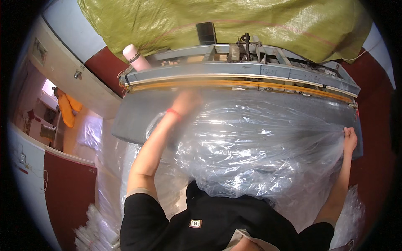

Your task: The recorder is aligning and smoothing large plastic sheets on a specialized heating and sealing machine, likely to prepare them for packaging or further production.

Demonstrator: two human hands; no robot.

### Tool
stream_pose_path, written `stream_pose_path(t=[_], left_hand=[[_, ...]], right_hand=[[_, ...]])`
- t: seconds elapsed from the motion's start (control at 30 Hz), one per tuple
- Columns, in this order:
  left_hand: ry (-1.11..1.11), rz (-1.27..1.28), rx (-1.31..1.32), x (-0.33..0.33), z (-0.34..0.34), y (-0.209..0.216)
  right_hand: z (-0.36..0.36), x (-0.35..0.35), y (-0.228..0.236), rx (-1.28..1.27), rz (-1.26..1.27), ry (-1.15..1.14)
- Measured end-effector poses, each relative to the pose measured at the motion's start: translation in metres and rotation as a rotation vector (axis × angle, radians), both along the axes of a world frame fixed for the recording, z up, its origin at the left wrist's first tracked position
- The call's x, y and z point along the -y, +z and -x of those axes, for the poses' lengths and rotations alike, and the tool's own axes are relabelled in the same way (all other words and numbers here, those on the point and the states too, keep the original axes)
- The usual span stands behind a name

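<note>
A large sheet of clear plastic film (pixel 251 138) lies crumpled and shiny over the grey work table (pixel 132 113), hanging down its near side. My right hand (pixel 351 140) pinches the film's right end near the table's right edge, drawing it into taut folds. Over the left part of the table is my left hand (pixel 187 102), a red band round its wrist. Motion smears its fingers, so I cannot see whether they grip the film. Just beyond it, the grey metal frame of a long machine (pixel 243 71) runs across, with orange strips (pixel 268 85) along its front.
A pink bottle (pixel 136 57) and a dark phone-like slab (pixel 206 33) are at the machine's back. Behind hangs a yellow-green tarp (pixel 259 19). Bundled clear plastic (pixel 96 230) lies at the lower left. To the left, a door (pixel 75 67) opens on another room.
</note>
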State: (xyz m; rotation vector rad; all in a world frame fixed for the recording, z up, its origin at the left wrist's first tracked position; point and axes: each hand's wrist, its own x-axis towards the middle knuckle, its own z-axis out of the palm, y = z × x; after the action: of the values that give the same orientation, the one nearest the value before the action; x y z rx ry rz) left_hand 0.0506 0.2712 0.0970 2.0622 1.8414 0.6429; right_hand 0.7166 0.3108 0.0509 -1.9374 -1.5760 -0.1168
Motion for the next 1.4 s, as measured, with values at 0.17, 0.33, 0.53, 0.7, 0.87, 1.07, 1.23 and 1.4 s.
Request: stream_pose_path(t=[0.17,0.33,0.53,0.7,0.87,1.07,1.23,1.4], left_hand=[[0.045,0.04,0.228,0.007,0.011,-0.016],[0.067,0.039,0.484,0.002,0.031,-0.035],[0.213,-0.181,-0.304,0.003,-0.003,-0.024],[0.343,-0.362,-0.168,0.012,-0.013,-0.025],[0.214,-0.452,-0.225,0.005,0.0,-0.039],[0.486,-0.42,0.879,-0.009,0.023,-0.012],[0.67,-0.617,0.533,-0.023,0.081,-0.063],[0.709,-0.69,0.7,-0.047,0.116,-0.08]], right_hand=[[-0.004,0.0,0.001,0.024,-0.019,0.027],[0.003,-0.003,0.002,-0.046,-0.015,0.047],[-0.046,-0.015,-0.028,-0.301,-0.128,0.131],[-0.047,-0.002,-0.021,-0.547,-0.231,0.156],[-0.058,0.006,-0.015,-0.624,-0.26,0.064],[0.012,-0.038,0.018,-0.871,-0.391,0.078],[0.073,-0.106,-0.034,-0.649,-0.33,0.166],[0.12,-0.144,-0.037,-0.83,-0.437,0.209]])
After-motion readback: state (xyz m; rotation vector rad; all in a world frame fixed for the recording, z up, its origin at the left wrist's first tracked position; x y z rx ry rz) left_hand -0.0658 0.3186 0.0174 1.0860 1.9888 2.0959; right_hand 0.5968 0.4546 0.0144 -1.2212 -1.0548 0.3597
